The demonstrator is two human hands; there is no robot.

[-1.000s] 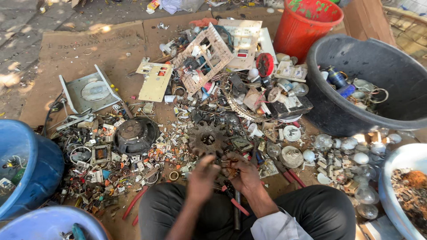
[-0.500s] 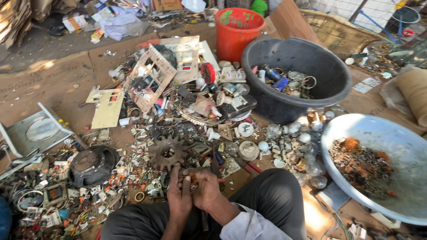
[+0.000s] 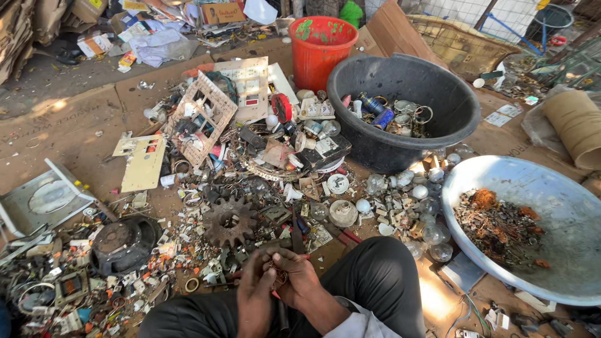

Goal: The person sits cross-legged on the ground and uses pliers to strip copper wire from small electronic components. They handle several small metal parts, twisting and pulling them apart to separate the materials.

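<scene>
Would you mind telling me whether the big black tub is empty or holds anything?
Not empty, though far from full. The black tub stands upright with a shallow layer of cans and metal rings on its bottom; most of its inner wall is bare.

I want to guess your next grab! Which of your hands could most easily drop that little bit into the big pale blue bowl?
Probably the right hand. Both hands pinch a small tangled piece over the lap, and the pale blue bowl lies on the right side. The left hand would have to cross over.
</scene>
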